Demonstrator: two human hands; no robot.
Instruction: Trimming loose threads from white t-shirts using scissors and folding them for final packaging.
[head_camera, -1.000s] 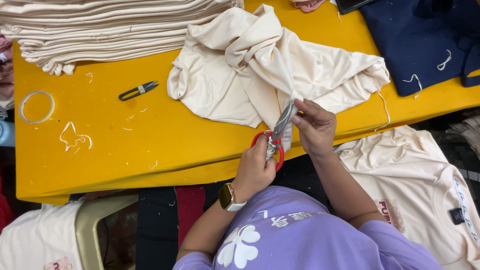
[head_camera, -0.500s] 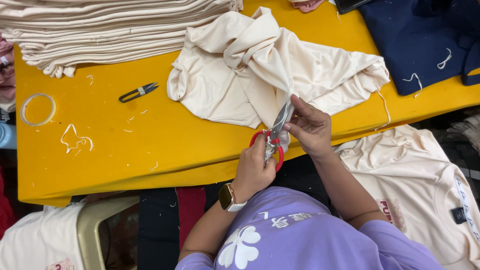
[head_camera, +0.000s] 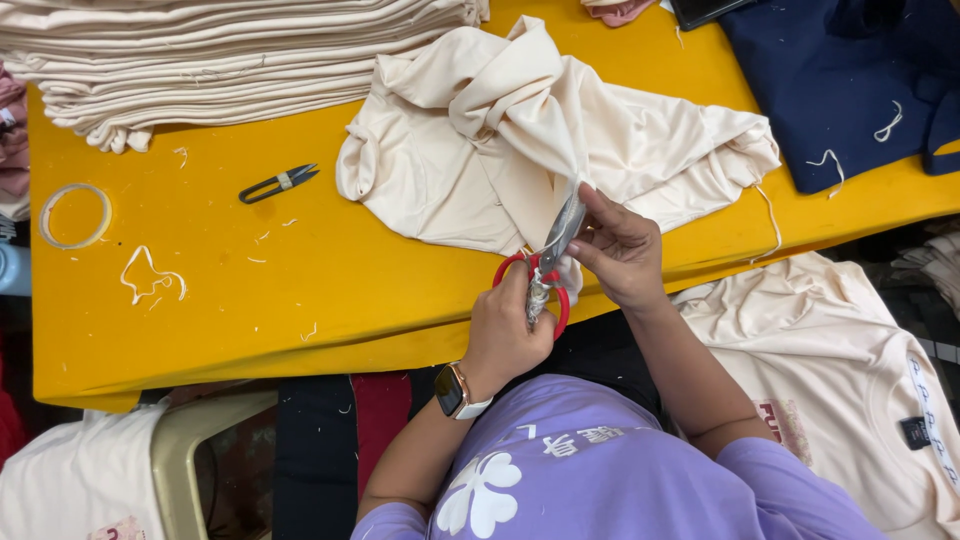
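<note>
My left hand (head_camera: 505, 335), with a watch on the wrist, is closed through the red handles of a pair of scissors (head_camera: 559, 240). The blades point up and away at the front edge of the yellow table (head_camera: 300, 300). My right hand (head_camera: 620, 250) pinches a fold of a crumpled cream garment (head_camera: 560, 130) right beside the blades. The garment spreads over the middle of the table, and its lower edge hangs toward my hands.
A tall stack of folded cream garments (head_camera: 220, 50) lies at the back left. Black thread snips (head_camera: 278, 183), a clear tape ring (head_camera: 75, 215) and thread scraps lie on the left. A navy garment (head_camera: 840, 80) sits at the back right, another cream shirt (head_camera: 830, 360) below the table edge.
My hands have stayed at the table edge. My right hand has edged slightly closer to the scissor blades.
</note>
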